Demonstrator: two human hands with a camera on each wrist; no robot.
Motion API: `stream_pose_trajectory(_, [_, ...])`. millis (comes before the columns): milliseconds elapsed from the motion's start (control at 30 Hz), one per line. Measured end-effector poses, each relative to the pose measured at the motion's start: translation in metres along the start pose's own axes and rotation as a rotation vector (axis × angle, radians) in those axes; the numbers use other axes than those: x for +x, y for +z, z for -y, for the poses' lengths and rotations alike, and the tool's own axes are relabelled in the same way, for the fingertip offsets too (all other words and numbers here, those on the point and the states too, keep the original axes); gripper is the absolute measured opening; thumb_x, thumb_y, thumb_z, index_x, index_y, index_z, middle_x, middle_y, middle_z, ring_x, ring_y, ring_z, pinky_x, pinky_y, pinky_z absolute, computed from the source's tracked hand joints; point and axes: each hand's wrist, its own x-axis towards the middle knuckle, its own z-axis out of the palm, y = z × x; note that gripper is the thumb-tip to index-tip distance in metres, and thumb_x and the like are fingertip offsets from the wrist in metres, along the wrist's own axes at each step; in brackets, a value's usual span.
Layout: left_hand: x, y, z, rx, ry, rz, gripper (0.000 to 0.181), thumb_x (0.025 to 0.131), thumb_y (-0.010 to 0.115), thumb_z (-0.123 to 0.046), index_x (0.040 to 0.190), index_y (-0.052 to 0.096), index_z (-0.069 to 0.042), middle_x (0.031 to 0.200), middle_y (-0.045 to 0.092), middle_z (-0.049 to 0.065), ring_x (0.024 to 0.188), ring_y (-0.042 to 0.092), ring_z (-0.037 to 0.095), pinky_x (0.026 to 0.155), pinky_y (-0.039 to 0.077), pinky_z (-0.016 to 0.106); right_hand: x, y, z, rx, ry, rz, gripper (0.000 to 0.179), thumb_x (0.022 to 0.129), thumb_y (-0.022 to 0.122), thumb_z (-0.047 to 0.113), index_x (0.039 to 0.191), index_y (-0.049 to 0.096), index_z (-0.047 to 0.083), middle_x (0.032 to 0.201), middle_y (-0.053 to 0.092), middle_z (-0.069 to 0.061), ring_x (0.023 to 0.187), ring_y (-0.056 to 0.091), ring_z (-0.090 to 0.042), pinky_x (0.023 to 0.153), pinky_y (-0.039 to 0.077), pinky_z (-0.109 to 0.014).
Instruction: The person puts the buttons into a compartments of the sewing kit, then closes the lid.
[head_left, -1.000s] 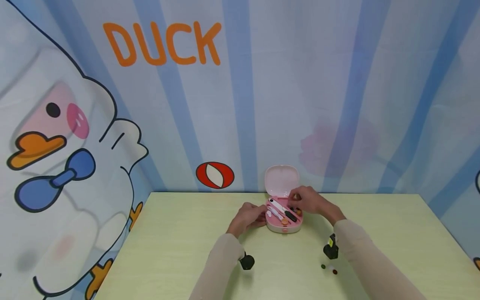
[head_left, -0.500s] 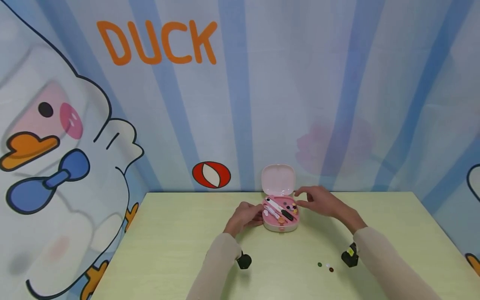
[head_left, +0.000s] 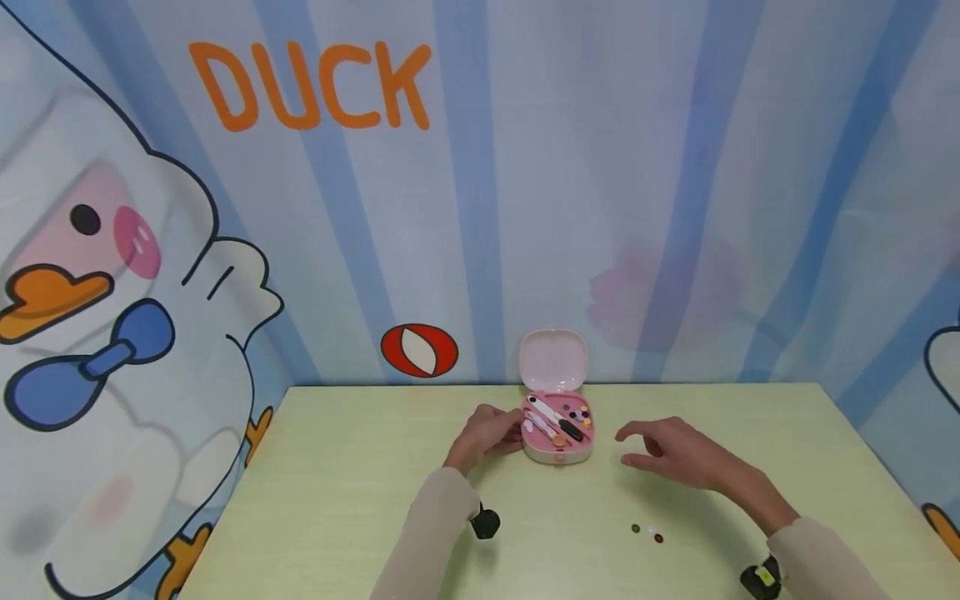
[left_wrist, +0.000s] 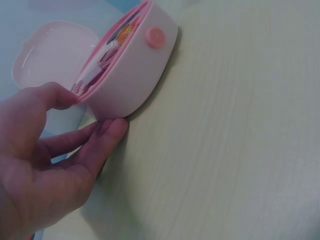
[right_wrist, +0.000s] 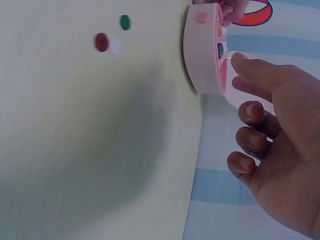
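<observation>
A small pink and white sewing box [head_left: 542,455] stands at the back of the table, its lid [head_left: 553,360] raised. Inside lie a white tool with a black end [head_left: 572,430], other slim items and several colourful buttons [head_left: 583,413]. My left hand [head_left: 483,435] holds the box's left side, thumb at the rim and fingertips low on the wall in the left wrist view. To the right of the box hovers my right hand [head_left: 678,452], fingers loosely bent and holding nothing. A green button [right_wrist: 125,22], a dark red button [right_wrist: 102,42] and a white button [right_wrist: 114,46] lie on the table.
The pale wooden table [head_left: 360,500] ends at a curtain [head_left: 525,167] printed with a duck and stripes, close behind the raised lid. Each wrist carries a black camera, such as the left one [head_left: 486,523].
My right hand has left the button compartment, moving right and toward me, uncovering the buttons there. My left hand stays on the box. The view has shifted slightly.
</observation>
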Motion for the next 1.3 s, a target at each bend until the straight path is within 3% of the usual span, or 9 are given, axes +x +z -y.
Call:
stream_pose_trajectory(500, [0.007,-0.004,-0.001,0.013,-0.008,-0.012,0.036,0.101,0.067,-0.026,0.122,0.060,0.002,0.099,0.071,0.011,0.086,0.069,0.019,0.080,0.062,0.028,-0.050,0.023,-0.015,0.116,-0.004,0.087,0.033,0.097,0.073,0.036,0.120,0.072,0.012,0.062,0.039,0.016,0.056,0.032,0.002,0.053,0.033,-0.020])
stream_pose_trajectory(900, [0.001,-0.003,0.002,-0.004,0.003,0.004,0.037,0.101,0.066,-0.026,0.122,0.060,0.003,0.099,0.072,0.011,0.087,0.070,0.020,0.084,0.062,0.031,-0.064,0.047,-0.018,0.103,-0.026,0.076,0.027,0.092,0.079,0.033,0.110,0.077,0.013,0.065,0.042,0.020,0.059,0.034,0.004,0.056,0.035,-0.019])
stream_pose_trajectory(1133, [0.001,0.000,0.003,-0.014,0.011,0.000,0.034,0.100,0.067,-0.025,0.119,0.060,0.002,0.099,0.071,0.011,0.085,0.069,0.019,0.082,0.062,0.030,-0.070,0.050,-0.017,0.096,-0.078,0.019,0.013,0.094,0.077,0.022,0.105,0.081,0.016,0.073,0.053,0.020,0.061,0.037,0.005,0.054,0.037,-0.017])
stream_pose_trajectory(1300, [0.004,0.001,0.005,-0.041,0.024,-0.001,0.033,0.098,0.068,-0.023,0.117,0.057,0.002,0.097,0.071,0.012,0.082,0.069,0.017,0.079,0.063,0.030,-0.071,0.053,-0.016,0.107,-0.064,0.022,0.009,0.095,0.075,0.019,0.102,0.081,0.019,0.083,0.062,0.021,0.064,0.041,0.005,0.055,0.038,-0.018])
